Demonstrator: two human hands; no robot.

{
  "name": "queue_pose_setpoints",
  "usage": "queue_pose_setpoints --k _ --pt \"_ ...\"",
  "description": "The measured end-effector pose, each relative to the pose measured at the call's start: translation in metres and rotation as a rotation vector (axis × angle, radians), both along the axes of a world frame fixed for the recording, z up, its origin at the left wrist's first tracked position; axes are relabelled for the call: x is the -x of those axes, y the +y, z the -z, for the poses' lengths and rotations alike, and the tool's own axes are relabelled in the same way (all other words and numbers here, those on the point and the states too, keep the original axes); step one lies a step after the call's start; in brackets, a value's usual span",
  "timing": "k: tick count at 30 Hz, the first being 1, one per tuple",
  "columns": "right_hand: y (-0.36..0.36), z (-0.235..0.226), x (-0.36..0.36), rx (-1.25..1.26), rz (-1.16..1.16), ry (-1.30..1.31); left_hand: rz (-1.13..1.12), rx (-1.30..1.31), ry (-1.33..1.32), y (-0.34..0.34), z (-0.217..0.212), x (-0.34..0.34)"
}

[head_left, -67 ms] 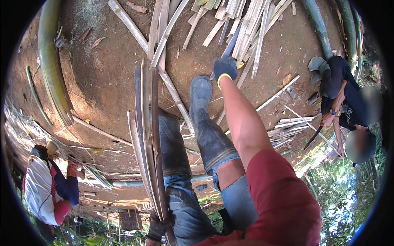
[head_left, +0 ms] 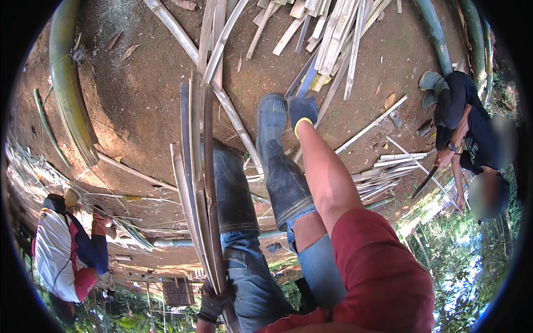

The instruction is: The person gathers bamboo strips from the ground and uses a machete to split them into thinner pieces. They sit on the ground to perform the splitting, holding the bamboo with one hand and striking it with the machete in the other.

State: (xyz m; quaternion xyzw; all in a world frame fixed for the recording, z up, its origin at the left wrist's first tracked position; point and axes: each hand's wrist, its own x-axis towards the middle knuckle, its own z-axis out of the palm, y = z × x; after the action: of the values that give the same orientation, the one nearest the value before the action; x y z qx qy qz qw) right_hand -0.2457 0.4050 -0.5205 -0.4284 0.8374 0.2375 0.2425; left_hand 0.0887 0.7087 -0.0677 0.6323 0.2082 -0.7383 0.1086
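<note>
Several long wooden strips (head_left: pixel 196 166) sit clasped in my left hand (head_left: pixel 211 307); my right hand (head_left: pixel 303 109) meets a bluish strip (head_left: pixel 307 83), its hidden grip unclear.

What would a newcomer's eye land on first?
First, the long strips running up left of centre, held by the gloved left hand at the bottom. Then the gloved right hand, upper centre, at the near end of a bluish slat. At far right, a co-worker's hand holds a dark blade.

Strip pile (head_left: pixel 338 39) up ahead, bamboo pole (head_left: pixel 65 83) off left, second stack (head_left: pixel 388 173) right, probably just left of a co-worker (head_left: pixel 482 141).
</note>
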Motion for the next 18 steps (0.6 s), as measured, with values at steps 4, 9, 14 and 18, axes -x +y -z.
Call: queue_pose_setpoints --k 4,9,14,18 --pt "0.101 -0.067 0.025 -0.548 0.059 -0.15 -0.128 -0.047 0.013 0.005 -0.002 0.001" --pt "0.071 -0.078 0.013 -0.269 0.157 -0.198 -0.083 0.0 -0.034 -0.006 -0.004 -0.001" --pt "-0.001 -0.046 0.011 0.145 0.172 -0.193 -0.068 0.019 -0.031 0.003 -0.002 -0.011" --pt "0.028 -0.032 0.037 0.064 0.045 -0.156 0.013 0.051 0.019 -0.001 0.005 -0.023"
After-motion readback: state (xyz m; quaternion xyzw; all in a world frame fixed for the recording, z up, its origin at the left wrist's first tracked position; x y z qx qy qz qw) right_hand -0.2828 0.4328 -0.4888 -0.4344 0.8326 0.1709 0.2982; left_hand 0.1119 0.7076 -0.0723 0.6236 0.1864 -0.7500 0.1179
